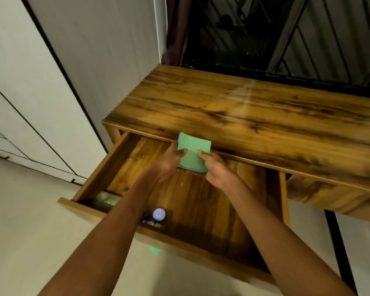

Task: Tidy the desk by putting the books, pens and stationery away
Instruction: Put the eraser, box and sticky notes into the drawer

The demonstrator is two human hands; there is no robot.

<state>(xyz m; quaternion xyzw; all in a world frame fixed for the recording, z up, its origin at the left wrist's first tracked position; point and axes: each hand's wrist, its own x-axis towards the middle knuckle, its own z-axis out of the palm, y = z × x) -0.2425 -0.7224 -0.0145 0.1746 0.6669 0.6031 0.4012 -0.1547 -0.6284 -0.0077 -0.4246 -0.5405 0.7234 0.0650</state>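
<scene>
Green paper pad (193, 154) is pinched between the left hand (169, 161) and right hand (215, 169), above the open drawer (201, 201) at its far edge. Best lower it flat onto bare wood, right of the small items (156, 217) near the front, beneath the surface (244, 107).

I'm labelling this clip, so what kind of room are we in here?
Probably a bedroom or home study. A wooden desk with an open drawer stands by pale wardrobe-style doors and a barred window.

Head view, steeply down, close.
</scene>
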